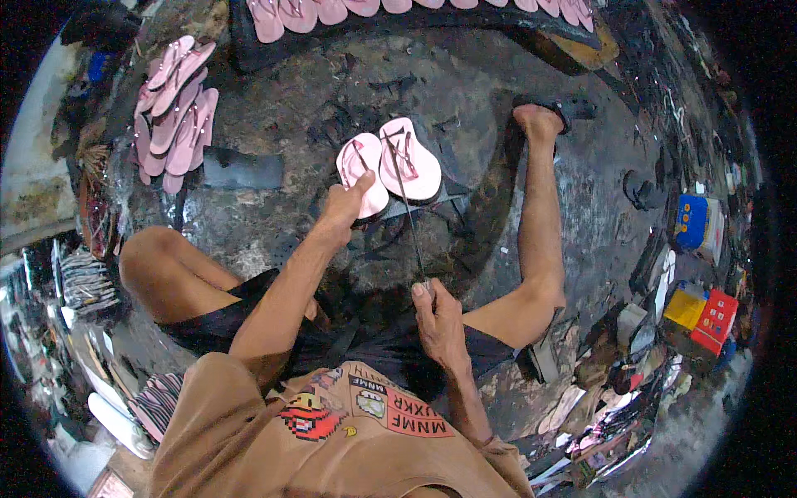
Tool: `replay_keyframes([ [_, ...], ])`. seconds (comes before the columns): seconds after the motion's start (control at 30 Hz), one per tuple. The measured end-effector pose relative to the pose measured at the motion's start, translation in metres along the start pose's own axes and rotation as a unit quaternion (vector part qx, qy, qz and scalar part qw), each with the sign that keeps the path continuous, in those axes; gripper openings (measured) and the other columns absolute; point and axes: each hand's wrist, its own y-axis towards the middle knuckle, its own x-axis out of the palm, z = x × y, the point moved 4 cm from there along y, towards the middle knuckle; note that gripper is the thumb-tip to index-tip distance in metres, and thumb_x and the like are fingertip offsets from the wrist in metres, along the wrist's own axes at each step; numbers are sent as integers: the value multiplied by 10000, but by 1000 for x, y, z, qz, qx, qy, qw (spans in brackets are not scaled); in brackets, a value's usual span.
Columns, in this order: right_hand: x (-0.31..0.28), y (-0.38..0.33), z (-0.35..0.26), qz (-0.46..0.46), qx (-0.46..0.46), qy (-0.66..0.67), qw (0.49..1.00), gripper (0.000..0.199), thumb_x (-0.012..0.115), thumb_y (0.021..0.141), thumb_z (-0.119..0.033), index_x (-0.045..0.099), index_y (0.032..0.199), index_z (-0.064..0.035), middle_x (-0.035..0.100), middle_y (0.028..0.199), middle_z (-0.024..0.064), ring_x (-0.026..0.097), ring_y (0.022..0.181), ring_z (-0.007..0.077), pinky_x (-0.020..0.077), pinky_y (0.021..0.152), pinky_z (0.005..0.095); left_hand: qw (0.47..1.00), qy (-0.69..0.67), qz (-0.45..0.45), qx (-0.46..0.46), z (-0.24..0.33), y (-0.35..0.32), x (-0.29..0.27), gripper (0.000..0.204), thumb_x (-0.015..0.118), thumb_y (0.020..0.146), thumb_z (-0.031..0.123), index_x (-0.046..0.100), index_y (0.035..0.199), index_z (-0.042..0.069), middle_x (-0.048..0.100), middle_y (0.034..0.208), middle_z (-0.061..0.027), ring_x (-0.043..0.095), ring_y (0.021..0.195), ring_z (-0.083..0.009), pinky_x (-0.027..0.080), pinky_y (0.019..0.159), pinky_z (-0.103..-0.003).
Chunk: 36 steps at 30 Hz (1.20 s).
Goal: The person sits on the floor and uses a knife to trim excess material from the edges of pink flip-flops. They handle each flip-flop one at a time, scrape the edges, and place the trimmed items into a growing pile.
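Note:
Two pale pink flip-flops with dark straps are in front of me at mid-view. My left hand is closed on the left flip-flop, its thumb lying on the footbed. Beside it the right flip-flop sits with its sole side against a dark flat piece. My right hand, nearer my body, is closed round the near end of a long, thin, dark rod-like strip. The strip's far end reaches over the right flip-flop by its straps; whether it is stiff or pulled taut I cannot tell.
A pile of pink flip-flops lies at the left, beside a dark flat sheet. More pink soles line a dark bench at the far side. Red-and-yellow and blue containers and scraps stand at the right. My bare legs flank the work area.

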Motion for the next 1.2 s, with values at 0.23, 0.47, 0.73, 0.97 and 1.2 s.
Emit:
replay_keyframes([
  [0.23,-1,50,6,-34,24,-75,996,544,520,1013,-475,608,914,53,642,836,309,636,777,471,466,703,508,998,-11,-55,-11,29,-40,6,466,658,940,467,679,898,4,674,750,-65,596,594,-162,427,472,-351],
  [0.47,3,109,11,-31,-44,-171,984,568,532,1030,-393,603,805,124,539,660,318,504,571,430,419,597,501,987,-110,-112,15,-1,-27,19,394,616,983,428,675,905,46,672,698,-30,581,496,-131,438,391,-306],
  [0.73,52,163,98,151,-371,-456,795,362,593,975,-317,685,982,32,670,917,288,626,833,460,494,752,526,979,-155,-124,-39,12,-44,23,435,604,988,448,651,875,31,629,663,-45,537,449,-131,359,354,-254],
  [0.97,66,214,77,90,-114,-303,942,292,661,898,-304,694,982,-26,697,955,186,642,851,415,507,778,514,978,-144,-133,-68,17,-45,17,356,652,942,492,614,888,143,609,725,43,480,536,-87,348,384,-226],
  [1.2,46,255,54,103,-151,-275,944,350,644,920,-378,678,914,-29,672,860,149,624,773,343,497,722,472,981,-138,-117,-67,19,-46,20,455,640,958,492,627,834,54,609,653,-27,521,450,-131,353,338,-241],
])
